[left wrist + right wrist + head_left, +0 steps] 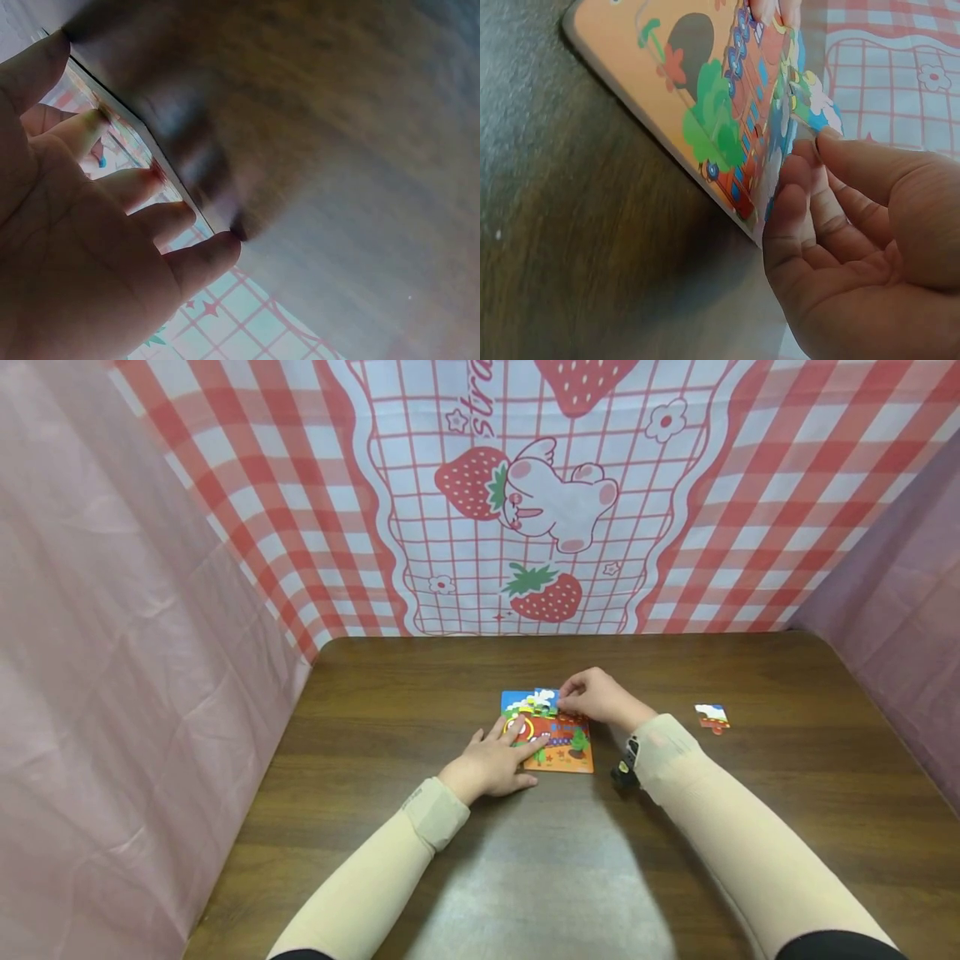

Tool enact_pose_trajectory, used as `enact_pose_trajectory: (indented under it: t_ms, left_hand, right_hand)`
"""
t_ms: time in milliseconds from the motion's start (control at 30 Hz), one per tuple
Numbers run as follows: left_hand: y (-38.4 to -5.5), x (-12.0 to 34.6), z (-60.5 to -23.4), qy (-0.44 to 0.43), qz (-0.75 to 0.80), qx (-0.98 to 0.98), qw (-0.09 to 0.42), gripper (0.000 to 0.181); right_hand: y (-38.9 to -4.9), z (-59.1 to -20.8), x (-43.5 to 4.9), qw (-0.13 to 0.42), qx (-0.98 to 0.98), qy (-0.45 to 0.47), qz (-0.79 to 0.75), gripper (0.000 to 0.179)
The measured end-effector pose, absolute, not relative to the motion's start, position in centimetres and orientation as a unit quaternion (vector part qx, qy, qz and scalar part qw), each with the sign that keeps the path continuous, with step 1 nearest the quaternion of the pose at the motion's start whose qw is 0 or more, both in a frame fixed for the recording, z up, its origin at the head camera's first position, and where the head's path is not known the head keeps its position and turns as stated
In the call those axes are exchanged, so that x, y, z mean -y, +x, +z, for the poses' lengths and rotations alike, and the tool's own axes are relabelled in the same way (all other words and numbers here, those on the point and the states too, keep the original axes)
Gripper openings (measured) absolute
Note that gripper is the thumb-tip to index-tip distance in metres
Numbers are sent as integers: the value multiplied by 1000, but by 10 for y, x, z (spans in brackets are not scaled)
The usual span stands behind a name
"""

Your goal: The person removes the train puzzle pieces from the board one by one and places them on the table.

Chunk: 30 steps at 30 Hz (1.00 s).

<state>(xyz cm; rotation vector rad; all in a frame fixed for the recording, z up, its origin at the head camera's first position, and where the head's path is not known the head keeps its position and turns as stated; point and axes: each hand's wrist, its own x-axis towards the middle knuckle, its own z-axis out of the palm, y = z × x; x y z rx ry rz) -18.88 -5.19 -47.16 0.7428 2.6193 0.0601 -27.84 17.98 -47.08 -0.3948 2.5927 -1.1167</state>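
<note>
A colourful jigsaw puzzle board (558, 762) with a train and trees lies flat on the wooden table. My left hand (492, 763) rests on its left part, fingers spread; the left wrist view shows the fingertips (196, 259) along the board's edge. At the far edge, my right hand (596, 696) pinches a puzzle piece (821, 105) between thumb and fingers. White cloud shapes, blue and green show on this piece, which sits tilted above the board in the right wrist view. Part of the picture is hidden under the left hand.
To the right of the board, a loose puzzle piece (712, 717) lies on the table (795, 793). A red-and-white strawberry cloth (652, 510) hangs behind the table's far edge. Pink curtains (135, 652) flank both sides.
</note>
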Motion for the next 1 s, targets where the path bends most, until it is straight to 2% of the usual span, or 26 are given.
enact_pose_trajectory:
  t_ms: [1000]
  left_hand:
    - [-188, 53, -472, 269, 32, -941, 204, 72]
  right_hand:
    - [-264, -468, -257, 92, -892, -99, -430, 24]
